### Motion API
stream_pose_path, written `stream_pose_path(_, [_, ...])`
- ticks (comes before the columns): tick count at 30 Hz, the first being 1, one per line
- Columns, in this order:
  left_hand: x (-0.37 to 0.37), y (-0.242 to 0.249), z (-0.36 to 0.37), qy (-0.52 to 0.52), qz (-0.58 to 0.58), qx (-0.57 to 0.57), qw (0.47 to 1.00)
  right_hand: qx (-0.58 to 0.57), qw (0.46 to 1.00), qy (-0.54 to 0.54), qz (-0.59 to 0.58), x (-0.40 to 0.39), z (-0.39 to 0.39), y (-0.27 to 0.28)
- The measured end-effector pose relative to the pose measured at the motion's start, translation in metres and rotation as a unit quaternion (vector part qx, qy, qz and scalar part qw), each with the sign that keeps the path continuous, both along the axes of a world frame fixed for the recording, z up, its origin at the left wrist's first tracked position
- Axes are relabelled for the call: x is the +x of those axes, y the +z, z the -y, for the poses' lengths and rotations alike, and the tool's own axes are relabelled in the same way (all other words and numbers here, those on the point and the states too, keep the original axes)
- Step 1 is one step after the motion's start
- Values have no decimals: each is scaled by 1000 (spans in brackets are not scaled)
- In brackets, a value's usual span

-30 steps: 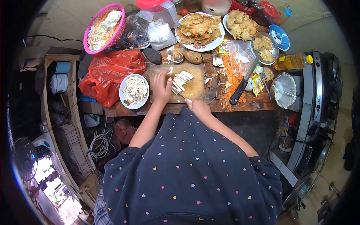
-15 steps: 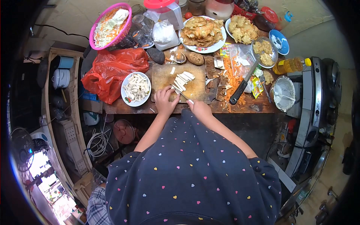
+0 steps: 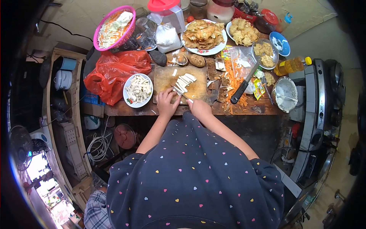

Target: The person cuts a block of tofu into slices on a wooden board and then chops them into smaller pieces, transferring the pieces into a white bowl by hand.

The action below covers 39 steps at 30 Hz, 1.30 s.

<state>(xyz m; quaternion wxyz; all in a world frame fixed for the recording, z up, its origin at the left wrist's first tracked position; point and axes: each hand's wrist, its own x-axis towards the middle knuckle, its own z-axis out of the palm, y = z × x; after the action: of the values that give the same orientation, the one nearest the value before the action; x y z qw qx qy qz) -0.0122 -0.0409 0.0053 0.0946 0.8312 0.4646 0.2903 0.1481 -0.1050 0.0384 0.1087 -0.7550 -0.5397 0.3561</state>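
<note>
My right hand [image 3: 200, 108] is closed round the pale handle of a small knife [image 3: 184, 95] at the front edge of the wooden cutting board [image 3: 200, 87]. The blade points away and left, reaching my left fingertips. My left hand [image 3: 166, 102] rests on the board with its fingers curled down beside the blade; what lies under them is mostly hidden. Just beyond the knife lie several cut white food strips [image 3: 185, 81], with one stray strip [image 3: 174, 72] farther back. Left of the board stands a white bowl [image 3: 127, 100] filled with similar cut pieces.
A black-handled knife [image 3: 240, 91] lies among orange shreds [image 3: 229, 82] on the right. A red plastic bag [image 3: 114, 72] and pink basket [image 3: 100, 49] are at left. Behind are a plate of fried food [image 3: 204, 34], an oil bottle [image 3: 291, 66] and a metal pot [image 3: 286, 93].
My right hand and the knife have shifted slightly, and more of the knife shows now. My left hand stays in nearly the same place. The whole view has moved a little.
</note>
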Motion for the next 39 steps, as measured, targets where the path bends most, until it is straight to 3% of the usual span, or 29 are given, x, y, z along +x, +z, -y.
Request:
stream_pose_path(6, [0, 6, 3, -2, 2, 8, 1000, -29, 997, -33, -63, 14, 9, 0])
stream_pose_path(22, [0, 0, 3, -5, -5, 51, 999, -21, 998, 24, -55, 9, 8, 5])
stream_pose_path(31, [-1, 6, -9, 32, 16, -49, 998, -16, 999, 19, -24, 5, 8, -1])
stream_pose_path(34, [15, 7, -38, -10, 31, -22, 999, -14, 1000, 13, -22, 3, 9, 0])
stream_pose_path(39, [60, 32, -70, -197, -40, -83, 976, -11, 999, -1, -32, 1, 11, -8])
